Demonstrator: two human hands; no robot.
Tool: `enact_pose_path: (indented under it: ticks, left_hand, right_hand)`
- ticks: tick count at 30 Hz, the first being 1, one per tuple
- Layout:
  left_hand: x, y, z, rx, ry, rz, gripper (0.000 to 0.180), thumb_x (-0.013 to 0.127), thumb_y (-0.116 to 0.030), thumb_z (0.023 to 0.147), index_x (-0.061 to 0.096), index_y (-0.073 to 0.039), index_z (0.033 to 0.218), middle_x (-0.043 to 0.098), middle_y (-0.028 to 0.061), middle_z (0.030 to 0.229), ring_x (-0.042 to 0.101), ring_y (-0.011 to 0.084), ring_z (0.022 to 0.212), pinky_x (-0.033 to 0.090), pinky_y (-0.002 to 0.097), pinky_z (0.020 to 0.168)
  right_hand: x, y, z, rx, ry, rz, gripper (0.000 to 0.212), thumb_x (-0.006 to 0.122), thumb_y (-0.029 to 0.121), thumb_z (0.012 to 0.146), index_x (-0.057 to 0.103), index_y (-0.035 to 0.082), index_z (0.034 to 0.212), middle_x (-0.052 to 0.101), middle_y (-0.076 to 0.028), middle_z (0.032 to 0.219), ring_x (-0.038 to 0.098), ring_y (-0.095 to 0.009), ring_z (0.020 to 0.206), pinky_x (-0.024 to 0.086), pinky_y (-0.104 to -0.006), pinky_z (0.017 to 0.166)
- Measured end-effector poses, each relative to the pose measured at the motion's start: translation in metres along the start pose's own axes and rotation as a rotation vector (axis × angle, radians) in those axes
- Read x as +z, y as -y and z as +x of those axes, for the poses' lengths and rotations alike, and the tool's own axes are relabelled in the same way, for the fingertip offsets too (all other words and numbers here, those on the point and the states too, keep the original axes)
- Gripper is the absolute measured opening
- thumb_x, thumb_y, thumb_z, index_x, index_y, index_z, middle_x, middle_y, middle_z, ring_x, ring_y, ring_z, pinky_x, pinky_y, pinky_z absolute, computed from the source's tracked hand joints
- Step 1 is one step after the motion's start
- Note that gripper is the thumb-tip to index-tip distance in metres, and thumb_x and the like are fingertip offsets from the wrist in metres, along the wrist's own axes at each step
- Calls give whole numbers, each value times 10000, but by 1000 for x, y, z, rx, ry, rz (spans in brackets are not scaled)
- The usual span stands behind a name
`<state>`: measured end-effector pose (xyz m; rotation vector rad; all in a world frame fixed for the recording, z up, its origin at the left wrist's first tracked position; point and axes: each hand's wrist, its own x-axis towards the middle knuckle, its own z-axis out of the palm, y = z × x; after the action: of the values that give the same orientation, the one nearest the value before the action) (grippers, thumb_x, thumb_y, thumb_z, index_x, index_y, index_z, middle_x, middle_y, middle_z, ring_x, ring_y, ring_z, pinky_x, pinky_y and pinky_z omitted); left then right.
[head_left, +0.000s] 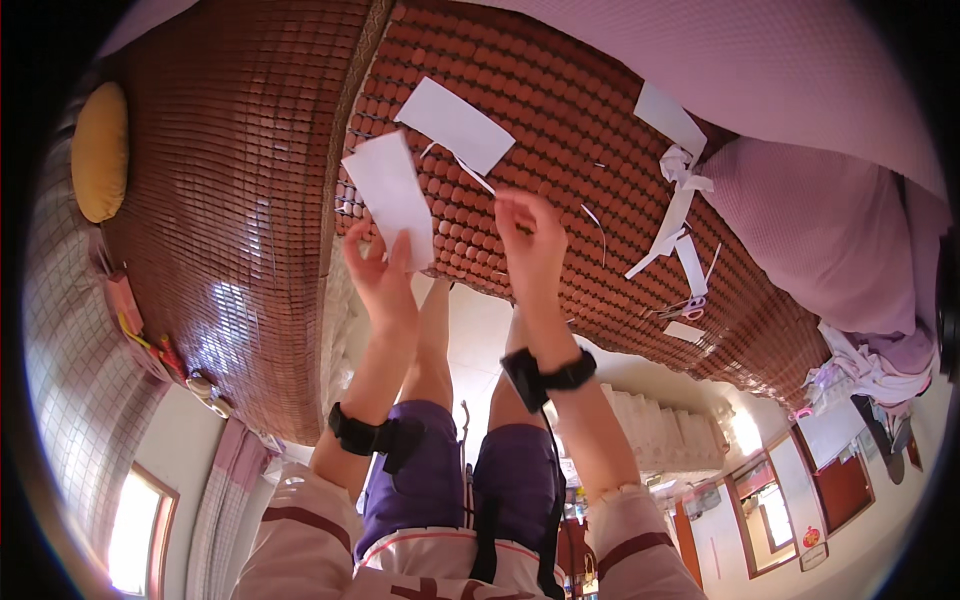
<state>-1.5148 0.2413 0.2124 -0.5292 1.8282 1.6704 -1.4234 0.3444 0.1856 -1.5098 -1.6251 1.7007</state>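
Reddish-brown beaded mat (545, 100) under the papers, yellow cushion (100, 153) far left. Left hand (382, 265) has the near end of a white sheet (393, 190) pinched, thumb over its face; sheet's long axis runs away from those fingers, leaning left. Flat white sheet (458, 125) lies just beyond, to the right. Narrow paper strip (474, 176) slants down-right between the hands, ending at the right fingertips, so right hand (535, 245) is nearer to it. Those fingers are curled, tips close; can't tell whether they grip it. Further right: paper scraps (674, 218), scissors (692, 309), purple bedding (820, 220).
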Motion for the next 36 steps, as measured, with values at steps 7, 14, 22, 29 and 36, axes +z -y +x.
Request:
enact_pose_path:
  ticks: [7, 14, 22, 29, 36]
  left_hand:
    - [-53, 3, 40, -8, 73, 19, 114, 555, 5, 821, 537, -39, 925, 570, 51, 1012, 543, 93, 866, 462, 234, 692]
    - [-55, -6, 55, -15, 38, 24, 247, 540, 18, 825, 546, 19, 1072, 585, 54, 1012, 545, 98, 887, 435, 221, 759]
    - [-33, 7, 57, -87, 99, 8, 199, 548, 6, 828, 590, 23, 1022, 596, 80, 1061, 539, 112, 968, 405, 217, 838]
    - [3, 9, 37, -267, 214, -58, 250, 577, -42, 830, 580, 3, 1076, 596, 45, 1029, 529, 96, 926, 408, 216, 814]
    - [30, 30, 13, 14, 298, 235, 249, 595, -31, 814, 575, 14, 1059, 584, 53, 1031, 524, 93, 924, 413, 220, 809]
  right_hand:
    - [48, -46, 82, -303, -104, -914, 577, 730, 137, 651, 456, 90, 1156, 465, -112, 1144, 496, -287, 997, 431, -373, 794]
    - [53, -60, 90, -157, -89, -1079, 352, 707, 193, 676, 546, 46, 953, 574, -72, 929, 518, -244, 917, 403, -366, 789]
    - [42, -27, 15, 150, -183, 246, 188, 536, 156, 879, 584, -21, 835, 552, -28, 609, 492, -70, 549, 400, -207, 524]
    - [18, -7, -30, 314, 71, 299, 181, 529, 125, 877, 589, -46, 873, 623, -90, 701, 581, -103, 598, 476, -208, 575]
    - [-19, -22, -39, 424, 96, 334, 180, 507, 106, 884, 570, -59, 922, 635, -106, 736, 621, -131, 644, 508, -224, 596]
